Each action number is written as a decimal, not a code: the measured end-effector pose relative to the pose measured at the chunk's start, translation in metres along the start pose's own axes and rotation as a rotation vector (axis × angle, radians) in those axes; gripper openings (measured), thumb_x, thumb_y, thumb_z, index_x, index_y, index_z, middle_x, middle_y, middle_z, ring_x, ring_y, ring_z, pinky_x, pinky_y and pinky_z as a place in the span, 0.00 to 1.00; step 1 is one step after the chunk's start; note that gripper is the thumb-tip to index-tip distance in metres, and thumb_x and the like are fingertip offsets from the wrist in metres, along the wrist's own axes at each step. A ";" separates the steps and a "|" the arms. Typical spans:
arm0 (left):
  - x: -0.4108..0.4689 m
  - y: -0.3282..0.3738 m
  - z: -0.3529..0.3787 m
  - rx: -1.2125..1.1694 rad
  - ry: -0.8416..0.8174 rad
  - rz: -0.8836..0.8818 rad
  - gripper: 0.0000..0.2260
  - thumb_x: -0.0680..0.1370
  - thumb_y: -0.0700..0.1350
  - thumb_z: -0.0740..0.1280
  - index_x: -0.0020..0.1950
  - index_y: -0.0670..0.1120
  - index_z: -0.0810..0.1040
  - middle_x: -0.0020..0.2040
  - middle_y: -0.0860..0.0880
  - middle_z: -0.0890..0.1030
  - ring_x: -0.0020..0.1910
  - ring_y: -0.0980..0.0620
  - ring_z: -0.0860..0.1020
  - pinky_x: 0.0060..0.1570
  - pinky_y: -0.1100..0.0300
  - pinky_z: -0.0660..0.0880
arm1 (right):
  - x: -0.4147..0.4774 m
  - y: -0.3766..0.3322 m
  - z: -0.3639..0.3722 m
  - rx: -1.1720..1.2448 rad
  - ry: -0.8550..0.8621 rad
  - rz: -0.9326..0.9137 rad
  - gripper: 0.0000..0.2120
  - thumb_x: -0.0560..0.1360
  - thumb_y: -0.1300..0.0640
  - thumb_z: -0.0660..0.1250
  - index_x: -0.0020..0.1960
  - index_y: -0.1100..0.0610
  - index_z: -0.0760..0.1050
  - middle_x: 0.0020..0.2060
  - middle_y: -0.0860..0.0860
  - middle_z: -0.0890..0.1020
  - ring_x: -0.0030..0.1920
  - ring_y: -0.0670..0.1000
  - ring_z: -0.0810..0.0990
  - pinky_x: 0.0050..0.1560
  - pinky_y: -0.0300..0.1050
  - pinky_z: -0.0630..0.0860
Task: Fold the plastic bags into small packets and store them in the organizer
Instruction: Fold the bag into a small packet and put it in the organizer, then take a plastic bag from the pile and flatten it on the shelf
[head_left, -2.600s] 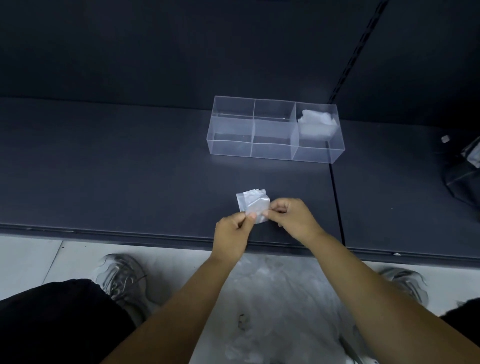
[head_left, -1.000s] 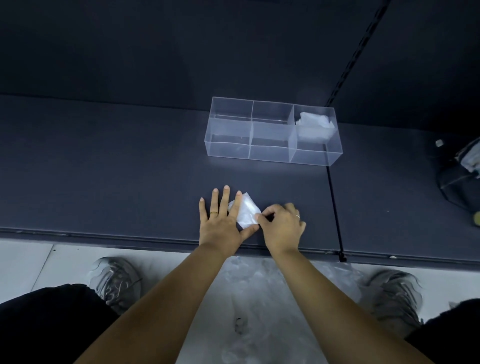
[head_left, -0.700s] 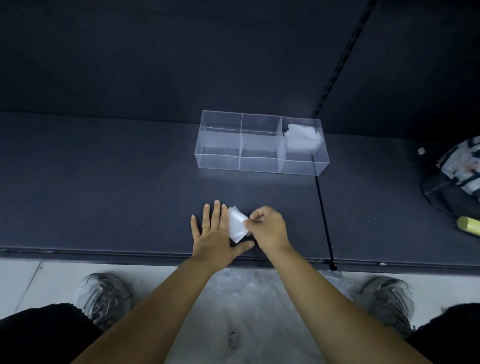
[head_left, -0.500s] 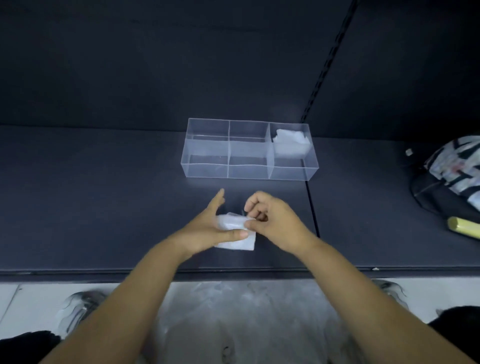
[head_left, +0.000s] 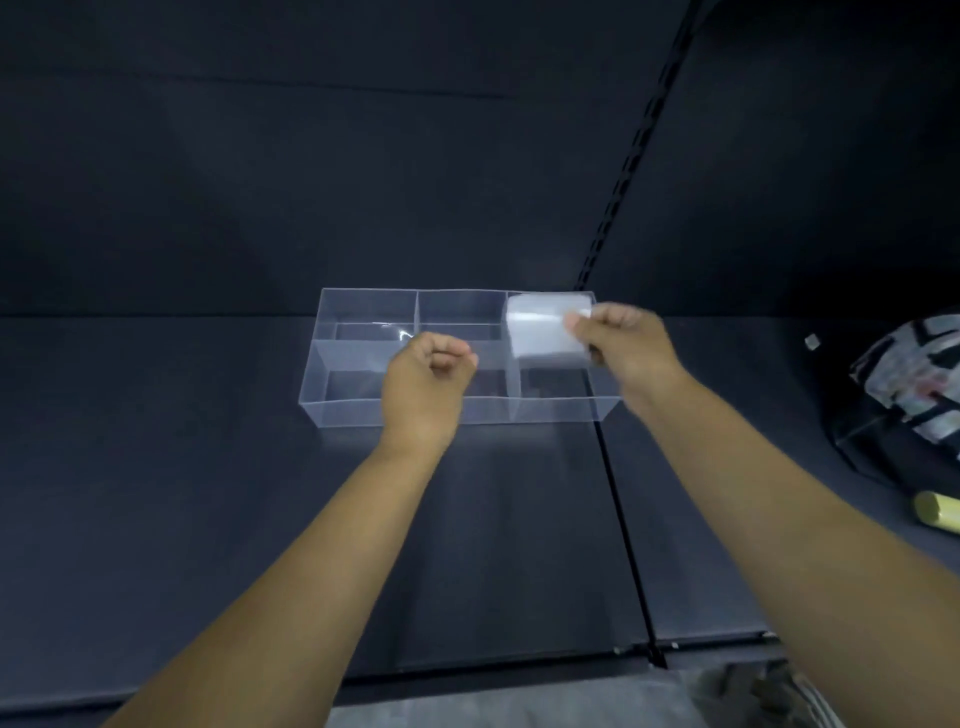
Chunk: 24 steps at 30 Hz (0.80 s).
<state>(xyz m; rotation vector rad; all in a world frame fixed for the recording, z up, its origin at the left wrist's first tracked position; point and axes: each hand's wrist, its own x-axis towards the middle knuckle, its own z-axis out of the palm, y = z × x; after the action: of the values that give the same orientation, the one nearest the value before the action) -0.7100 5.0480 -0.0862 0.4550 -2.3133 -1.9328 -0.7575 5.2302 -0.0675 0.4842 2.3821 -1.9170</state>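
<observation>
A clear plastic organizer (head_left: 358, 410) with three compartments in a row stands on the dark shelf. My right hand (head_left: 626, 345) pinches a white folded plastic-bag packet (head_left: 543, 327) and holds it over the right compartment. Whether another packet lies beneath it in that compartment is hidden. My left hand (head_left: 426, 376) hovers in front of the middle compartment, fingers curled into a loose fist with nothing in them. The left and middle compartments look empty.
The dark shelf (head_left: 182, 493) has a seam (head_left: 621, 519) running from the organizer's right end toward me. A patterned bag (head_left: 914, 379) and a yellowish cylinder (head_left: 937, 512) lie at the far right. A slotted rail (head_left: 634, 156) runs up the back wall.
Both hands lifted off the shelf front and moved forward to the organizer. The left hand let go of the packet; the right hand carried it over the right compartment.
</observation>
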 end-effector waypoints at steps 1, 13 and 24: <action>0.002 -0.008 0.001 0.141 0.019 0.090 0.03 0.77 0.39 0.68 0.47 0.47 0.78 0.41 0.52 0.79 0.41 0.55 0.77 0.45 0.65 0.74 | 0.017 -0.001 0.000 -0.004 0.046 -0.017 0.05 0.73 0.62 0.72 0.39 0.58 0.78 0.26 0.45 0.78 0.24 0.38 0.74 0.29 0.31 0.72; -0.018 -0.075 0.007 1.137 -0.209 0.492 0.31 0.78 0.60 0.51 0.77 0.46 0.57 0.75 0.46 0.63 0.77 0.46 0.54 0.73 0.47 0.32 | 0.090 0.040 0.025 -0.918 0.444 -0.253 0.10 0.70 0.59 0.72 0.49 0.56 0.74 0.53 0.55 0.75 0.58 0.57 0.70 0.56 0.48 0.62; -0.066 -0.082 -0.007 1.026 -0.079 0.494 0.28 0.80 0.57 0.52 0.76 0.44 0.61 0.77 0.43 0.58 0.77 0.44 0.51 0.74 0.43 0.43 | 0.086 0.026 0.026 -1.006 0.089 0.195 0.25 0.66 0.38 0.72 0.57 0.49 0.78 0.71 0.53 0.58 0.69 0.58 0.59 0.67 0.56 0.58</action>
<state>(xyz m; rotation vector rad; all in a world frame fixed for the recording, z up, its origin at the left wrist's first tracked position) -0.6319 5.0473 -0.1573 -0.1570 -2.9260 -0.4751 -0.8365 5.2286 -0.1173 0.6515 2.7874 -0.4674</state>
